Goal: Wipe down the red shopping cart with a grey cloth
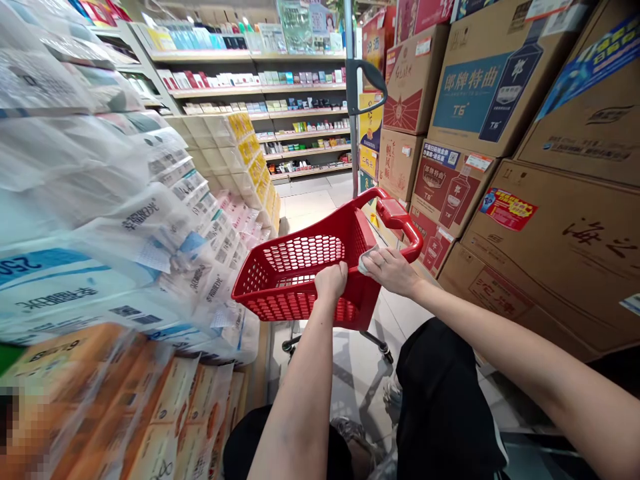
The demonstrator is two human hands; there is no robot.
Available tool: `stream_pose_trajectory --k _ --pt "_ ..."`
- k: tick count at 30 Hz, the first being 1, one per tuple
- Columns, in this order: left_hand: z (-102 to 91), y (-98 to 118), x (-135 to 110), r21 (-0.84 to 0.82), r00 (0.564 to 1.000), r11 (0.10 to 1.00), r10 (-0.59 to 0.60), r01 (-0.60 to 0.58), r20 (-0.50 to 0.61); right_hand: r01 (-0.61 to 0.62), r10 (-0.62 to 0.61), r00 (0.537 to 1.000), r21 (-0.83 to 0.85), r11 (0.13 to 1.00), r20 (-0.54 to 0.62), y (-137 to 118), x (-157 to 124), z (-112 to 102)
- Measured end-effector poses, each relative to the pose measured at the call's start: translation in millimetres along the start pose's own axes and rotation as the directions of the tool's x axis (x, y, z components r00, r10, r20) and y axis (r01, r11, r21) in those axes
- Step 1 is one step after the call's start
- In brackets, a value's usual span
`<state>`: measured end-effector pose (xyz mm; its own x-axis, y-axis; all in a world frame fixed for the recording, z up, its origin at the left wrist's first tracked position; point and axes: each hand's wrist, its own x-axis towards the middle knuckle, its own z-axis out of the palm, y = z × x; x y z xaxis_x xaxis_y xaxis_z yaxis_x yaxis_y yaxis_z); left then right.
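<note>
left hand (pixel 331 280) is closed in a fist over the near rim of a red plastic mesh shopping basket (pixel 290 308), knuckles up, with the bare forearm running down to the near edge of the view. right hand (pixel 393 270) lies just to the right of it, flat, with the fingers stretched out, pressing a small pale crumpled cloth (pixel 369 257) onto the same rim; only a corner of the cloth shows past the fingertips. the two hands are close together but not touching.

the basket stands in the middle of the aisle on a thin metal frame with small castor wheels (pixel 385 350), tilted towards the left, and nothing shows inside it. its thick red curved handle (pixel 400 217) rises on the right, just beyond the right hand.

near left, plastic-wrapped packs of tissue paper (pixel 150 227) are piled high beside the basket. brown printed cardboard cartons (pixel 550 253) are stacked along the right. far down the pale tiled floor (pixel 305 207), white store shelves (pixel 300 100) carry rows of small boxes. a knee in black trousers (pixel 440 387) shows below the right arm.
</note>
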<state>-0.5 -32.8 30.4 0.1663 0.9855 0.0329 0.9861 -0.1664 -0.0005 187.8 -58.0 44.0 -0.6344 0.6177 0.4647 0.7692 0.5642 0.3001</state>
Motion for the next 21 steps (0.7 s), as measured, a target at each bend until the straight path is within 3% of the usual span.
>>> stream_pose_trajectory --k 3,9,12,16,18,21 --pt "-3.3 -1 -1 0.033 1.0 0.999 -0.001 0.002 -0.013 0.024 -0.024 0.999 0.0 1.0 0.041 22 -14 -7" --pt "-6.9 1 -2 0.011 1.0 1.0 -0.022 0.021 0.012 -0.252 0.254 0.96 -0.029 0.967 0.115 48 -16 -20" --pt "-4.4 3 -2 0.009 1.0 1.0 -0.024 0.024 0.003 -0.362 0.37 0.911 -0.08 0.929 0.18 46 4 -20" --pt "1.1 1 -1 0.006 1.0 1.0 -0.01 0.01 -0.022 -0.457 0.448 0.816 -0.067 0.887 0.366 41 34 -16" --pt "3.1 -2 0 0.005 0.999 1.0 -0.005 0.005 -0.036 -0.499 0.478 0.788 -0.052 0.865 0.388 36 40 -15" --pt "4.4 -6 3 -0.001 0.999 1.0 -0.021 0.021 -0.033 -0.481 0.474 0.848 -0.031 0.876 0.236 21 34 -11"
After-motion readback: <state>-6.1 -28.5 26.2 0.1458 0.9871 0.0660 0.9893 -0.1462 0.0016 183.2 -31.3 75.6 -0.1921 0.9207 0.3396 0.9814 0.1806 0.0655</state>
